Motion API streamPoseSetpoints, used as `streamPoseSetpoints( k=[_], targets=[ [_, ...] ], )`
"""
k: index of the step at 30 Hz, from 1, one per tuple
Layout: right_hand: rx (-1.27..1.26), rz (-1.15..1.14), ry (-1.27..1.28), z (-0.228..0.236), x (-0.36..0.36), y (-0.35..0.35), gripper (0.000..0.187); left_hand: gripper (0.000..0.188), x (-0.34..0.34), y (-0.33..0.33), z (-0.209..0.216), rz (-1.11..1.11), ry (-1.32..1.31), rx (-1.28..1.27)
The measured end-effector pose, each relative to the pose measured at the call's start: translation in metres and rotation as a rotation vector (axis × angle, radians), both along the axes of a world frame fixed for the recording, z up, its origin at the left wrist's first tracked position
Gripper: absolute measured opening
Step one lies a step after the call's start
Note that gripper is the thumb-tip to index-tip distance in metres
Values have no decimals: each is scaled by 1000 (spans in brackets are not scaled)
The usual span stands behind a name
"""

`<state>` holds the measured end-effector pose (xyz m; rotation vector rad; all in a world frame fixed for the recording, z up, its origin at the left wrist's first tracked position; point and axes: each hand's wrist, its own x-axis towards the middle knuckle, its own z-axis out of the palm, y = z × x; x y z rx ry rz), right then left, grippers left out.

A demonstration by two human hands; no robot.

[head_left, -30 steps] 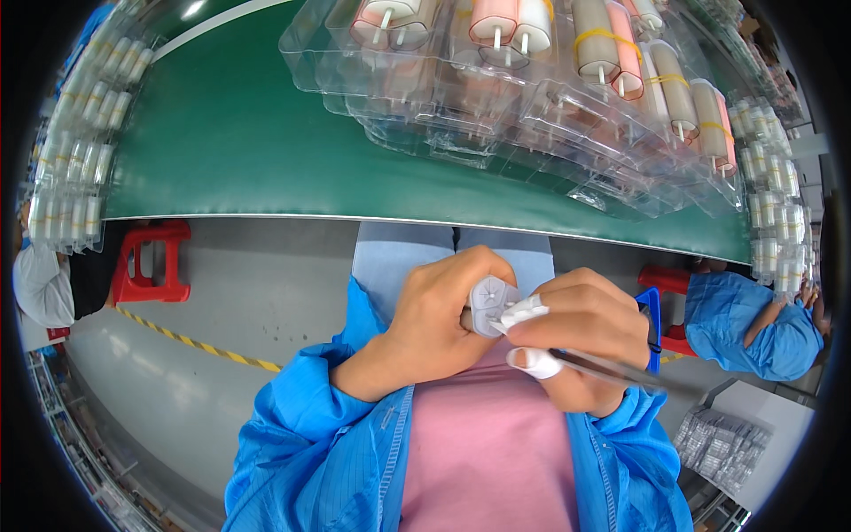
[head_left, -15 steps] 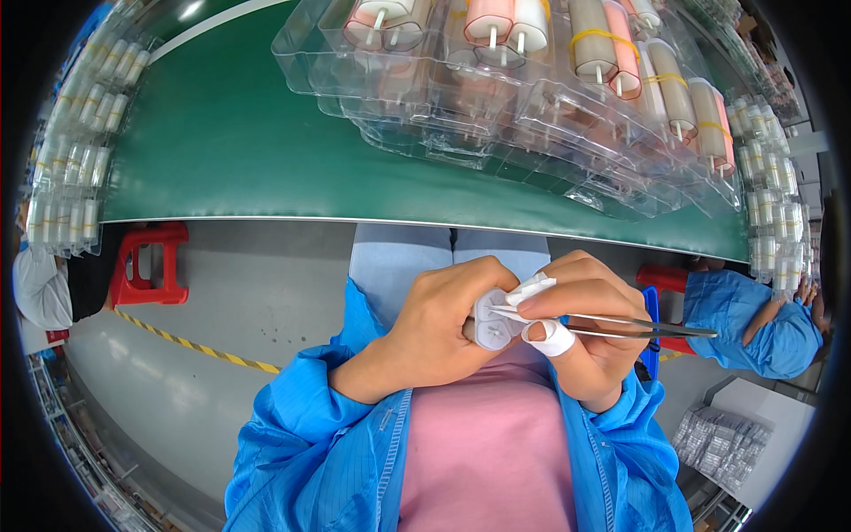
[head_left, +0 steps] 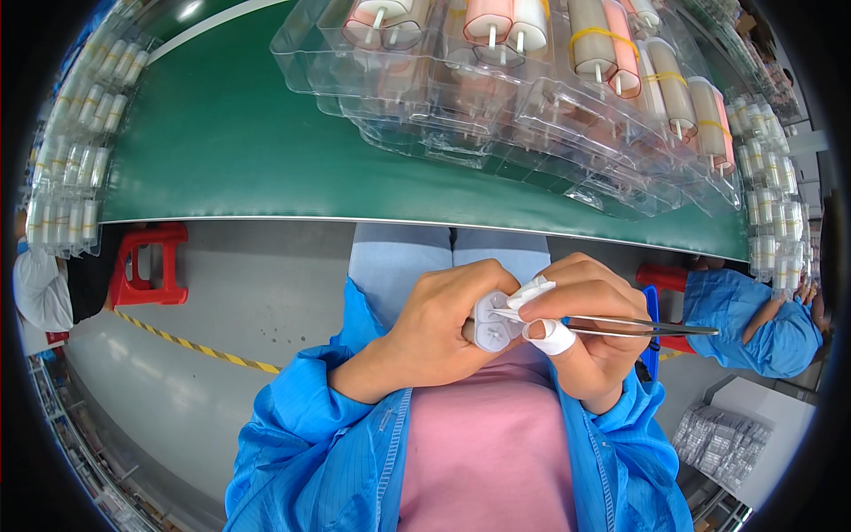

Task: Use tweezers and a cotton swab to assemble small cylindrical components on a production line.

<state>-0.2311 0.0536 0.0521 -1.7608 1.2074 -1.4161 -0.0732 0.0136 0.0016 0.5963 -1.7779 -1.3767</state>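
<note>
While gripping one piece [head_left: 493, 333] above the lap [head_left: 403, 253] in the left hand [head_left: 443, 319], sets one pair of tweezers [head_left: 683, 331], pinched in the right hand [head_left: 589, 297], at its end. Shows, beyond, several stacked clear trays [head_left: 308, 66] holding pink, white and grey tubes [head_left: 591, 62].

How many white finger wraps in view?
2, both on the right hand: a thumb wrap, and a fingertip wrap above it in the picture. Others may be hidden from this view.
</note>
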Motion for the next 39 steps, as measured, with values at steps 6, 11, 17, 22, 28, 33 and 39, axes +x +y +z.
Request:
streamPoseSetpoints(
  k=[6,11,17,22,28,33,39],
  targets=[
    [2,0,-16,1,-1,0,15,26,0,0,0,-8,8,18],
    [19,4,-12,1,-1,1,16,26,0,0,0,-8,0,17],
    [-23,30,39,2,-1,-2,15,25,1,1,0,-13,-8,20],
    [-33,59,139,3,-1,-3,15,24,1,0,-3,9,-32,-32],
    [-63,31,199,7,2,-2,17,24,-1,2,-5,27,-72,-65],
    [-198,-34,391,5,10,1,18,25,0,-3,-7,99,-154,-184],
    [-3,-63,21,6,-1,3,15,32,2,-1,-2,3,57,46]
  ],
)
